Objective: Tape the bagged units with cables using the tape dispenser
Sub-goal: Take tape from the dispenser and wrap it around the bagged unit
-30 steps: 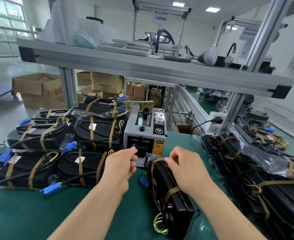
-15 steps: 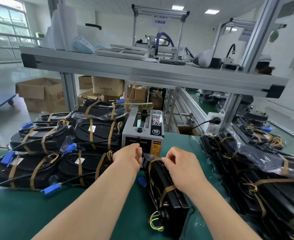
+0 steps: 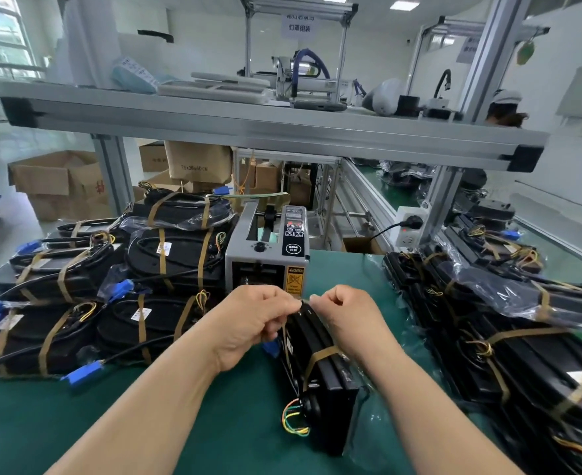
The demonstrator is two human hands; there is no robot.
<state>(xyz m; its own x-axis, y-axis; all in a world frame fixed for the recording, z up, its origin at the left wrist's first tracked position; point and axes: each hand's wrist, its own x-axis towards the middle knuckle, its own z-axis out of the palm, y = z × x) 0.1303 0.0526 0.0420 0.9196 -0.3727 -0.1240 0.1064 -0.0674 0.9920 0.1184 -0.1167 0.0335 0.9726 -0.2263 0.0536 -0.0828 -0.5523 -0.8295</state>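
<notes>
A black bagged unit [image 3: 320, 371] stands on edge on the green mat, one brown tape band round its middle and yellow-green wires [image 3: 293, 421] curling out at its near end. My left hand [image 3: 252, 323] and my right hand [image 3: 346, 318] meet over its far top end, each pinching an end of a thin tape strip [image 3: 303, 301] stretched between them. The grey tape dispenser [image 3: 267, 252] sits just beyond my hands, with its slot facing me.
Taped bagged units with blue connectors are stacked at the left [image 3: 111, 286]. More taped units lie piled at the right [image 3: 509, 320]. An aluminium shelf [image 3: 265, 126] runs overhead. A white power strip [image 3: 408, 229] stands behind the dispenser; cardboard boxes [image 3: 60, 183] sit on the floor.
My left hand has come back from the dispenser slot with a tape strip. Both hands now hold it over the unit's far end.
</notes>
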